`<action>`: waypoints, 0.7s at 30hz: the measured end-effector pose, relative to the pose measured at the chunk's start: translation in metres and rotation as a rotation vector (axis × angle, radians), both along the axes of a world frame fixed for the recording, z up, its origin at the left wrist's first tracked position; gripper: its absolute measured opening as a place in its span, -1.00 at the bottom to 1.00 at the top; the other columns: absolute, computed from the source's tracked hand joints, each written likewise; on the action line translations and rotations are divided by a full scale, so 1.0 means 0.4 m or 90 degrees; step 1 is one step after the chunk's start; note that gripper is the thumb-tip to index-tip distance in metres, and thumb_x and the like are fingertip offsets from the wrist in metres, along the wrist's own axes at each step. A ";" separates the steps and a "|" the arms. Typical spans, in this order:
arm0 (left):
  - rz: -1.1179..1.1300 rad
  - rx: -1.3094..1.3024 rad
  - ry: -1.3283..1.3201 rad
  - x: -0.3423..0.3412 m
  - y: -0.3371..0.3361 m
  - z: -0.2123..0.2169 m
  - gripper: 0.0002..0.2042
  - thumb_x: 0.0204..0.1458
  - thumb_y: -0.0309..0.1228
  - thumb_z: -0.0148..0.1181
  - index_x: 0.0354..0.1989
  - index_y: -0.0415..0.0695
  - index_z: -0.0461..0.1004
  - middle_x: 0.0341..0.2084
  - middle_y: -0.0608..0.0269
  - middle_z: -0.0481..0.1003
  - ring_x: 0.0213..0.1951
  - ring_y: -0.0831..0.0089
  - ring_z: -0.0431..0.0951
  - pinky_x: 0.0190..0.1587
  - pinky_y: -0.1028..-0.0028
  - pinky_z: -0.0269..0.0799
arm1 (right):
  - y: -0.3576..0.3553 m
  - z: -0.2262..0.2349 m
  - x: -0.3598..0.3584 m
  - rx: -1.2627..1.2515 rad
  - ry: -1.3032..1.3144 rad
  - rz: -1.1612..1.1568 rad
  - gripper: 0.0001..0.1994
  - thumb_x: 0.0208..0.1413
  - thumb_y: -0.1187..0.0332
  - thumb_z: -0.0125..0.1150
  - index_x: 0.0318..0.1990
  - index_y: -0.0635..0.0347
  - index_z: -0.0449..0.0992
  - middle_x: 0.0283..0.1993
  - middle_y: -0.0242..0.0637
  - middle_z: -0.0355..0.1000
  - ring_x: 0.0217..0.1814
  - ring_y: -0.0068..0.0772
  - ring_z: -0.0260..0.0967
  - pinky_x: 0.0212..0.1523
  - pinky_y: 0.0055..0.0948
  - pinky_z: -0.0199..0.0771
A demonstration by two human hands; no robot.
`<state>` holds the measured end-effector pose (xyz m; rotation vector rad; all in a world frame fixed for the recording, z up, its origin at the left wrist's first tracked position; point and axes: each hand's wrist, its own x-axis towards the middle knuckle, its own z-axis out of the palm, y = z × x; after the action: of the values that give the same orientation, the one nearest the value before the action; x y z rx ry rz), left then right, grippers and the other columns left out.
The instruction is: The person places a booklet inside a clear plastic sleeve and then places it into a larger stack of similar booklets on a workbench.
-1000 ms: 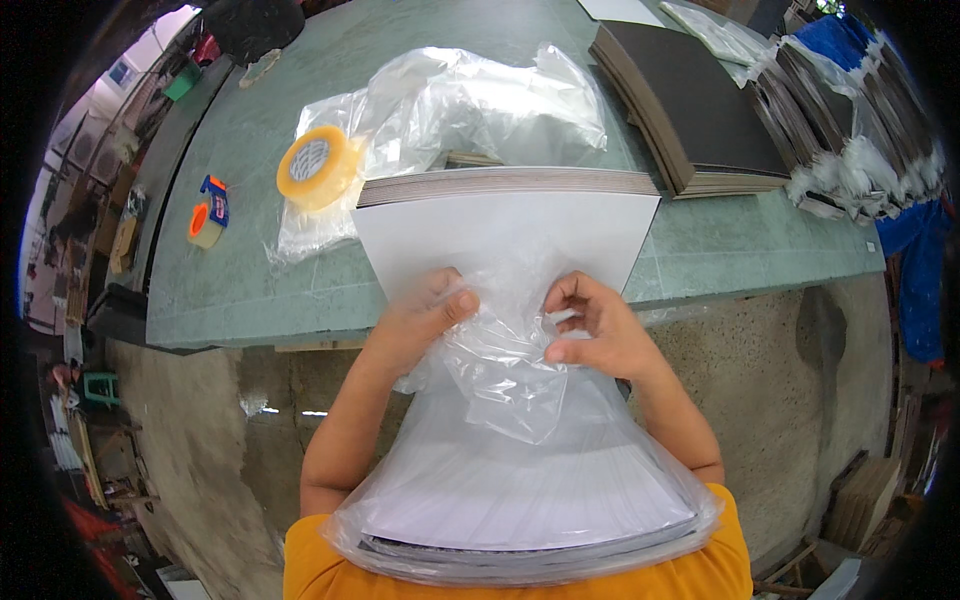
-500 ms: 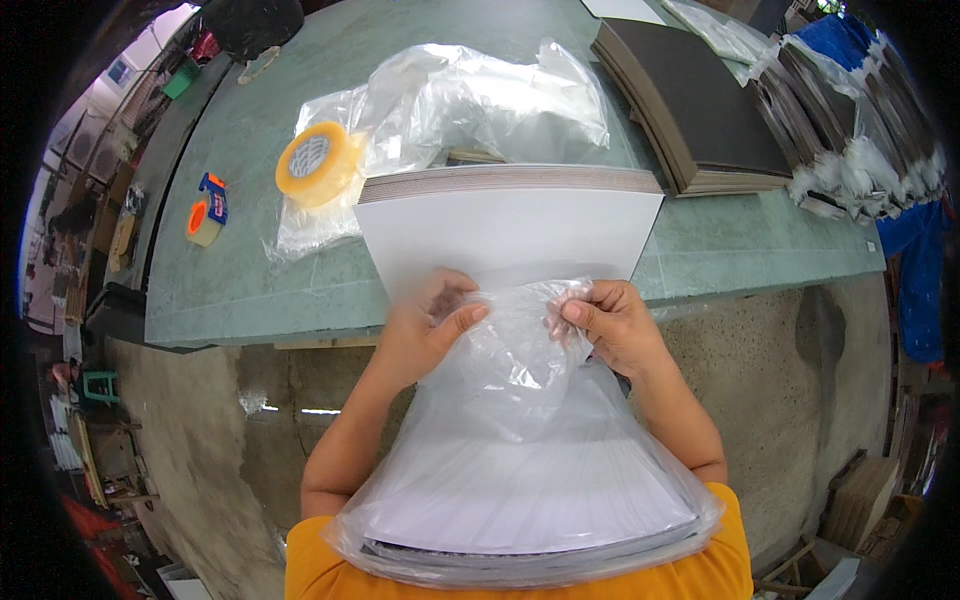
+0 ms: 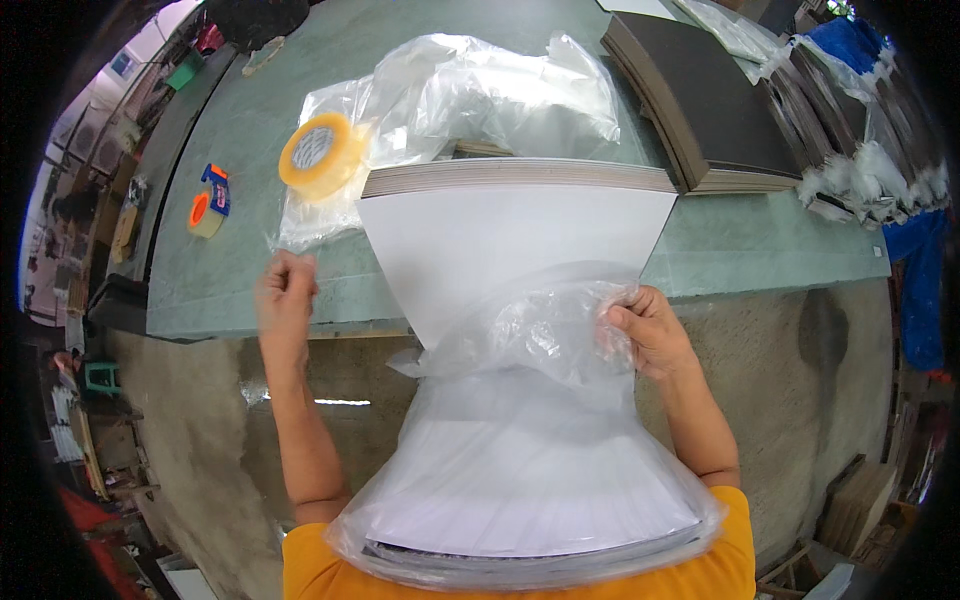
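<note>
The right grip pinches the bag, stack sheathed nearer, bare beyond; the blurred left grip I can't tell.

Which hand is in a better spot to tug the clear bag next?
Probably the right hand: its thumb and fingers pinch the right side of the clear bag. The left hand is out to the left, blurred and apart from that bag.

From where I stand, a bag lies in front of the person, with boards jutting from its far end over the table; behind them lies loose plastic, a tape roll on its left end, a tape dispenser farther left, and rightward a card stack beside bundles
</note>
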<state>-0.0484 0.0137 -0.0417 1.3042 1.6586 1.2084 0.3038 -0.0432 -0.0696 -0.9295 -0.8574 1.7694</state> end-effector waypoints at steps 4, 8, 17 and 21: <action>-0.345 0.016 0.017 0.208 -0.060 0.082 -0.88 -0.07 -0.47 0.05 -0.59 -0.20 0.35 -0.72 0.46 0.27 -0.64 0.69 0.21 -0.59 0.65 0.14 | 0.005 -0.002 -0.059 0.063 -0.074 0.014 -0.86 -0.08 0.39 0.16 -0.56 0.22 0.37 -0.60 -0.40 0.28 -0.58 -0.62 0.20 -0.58 -0.60 0.19; -0.538 -0.079 -0.139 0.332 -0.096 0.047 -0.90 -0.11 -0.49 0.11 -0.58 -0.23 0.36 -0.70 0.44 0.29 -0.59 0.70 0.23 -0.55 0.64 0.17 | 0.010 0.006 -0.099 0.017 0.063 0.042 -0.79 -0.08 0.29 0.18 -0.56 0.21 0.36 -0.61 -0.40 0.27 -0.59 -0.61 0.17 -0.60 -0.61 0.15; 0.041 0.344 0.044 0.112 -0.006 0.088 -0.86 -0.09 -0.41 0.08 -0.45 -0.21 0.31 -0.55 0.36 0.33 -0.51 0.58 0.27 -0.40 0.58 0.22 | -0.030 0.010 0.010 0.113 -0.024 0.078 -0.76 -0.10 0.22 0.20 -0.60 0.19 0.40 -0.33 -0.28 0.30 -0.35 -0.53 0.21 -0.32 -0.52 0.22; -0.734 0.102 0.293 0.351 -0.155 0.091 -0.78 -0.13 -0.44 0.14 -0.34 -0.22 0.25 -0.56 0.13 0.42 -0.44 0.26 0.46 -0.42 0.37 0.32 | 0.002 0.118 -0.061 0.520 -0.062 -0.071 -0.76 -0.23 0.28 0.30 -0.44 0.23 0.45 -0.11 -0.22 0.26 -0.10 -0.46 0.18 -0.08 -0.43 0.17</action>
<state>0.0920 -0.0484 -0.0054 2.2682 0.7399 0.3344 0.2793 -0.0423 -0.0226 -0.4979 -1.4079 1.1085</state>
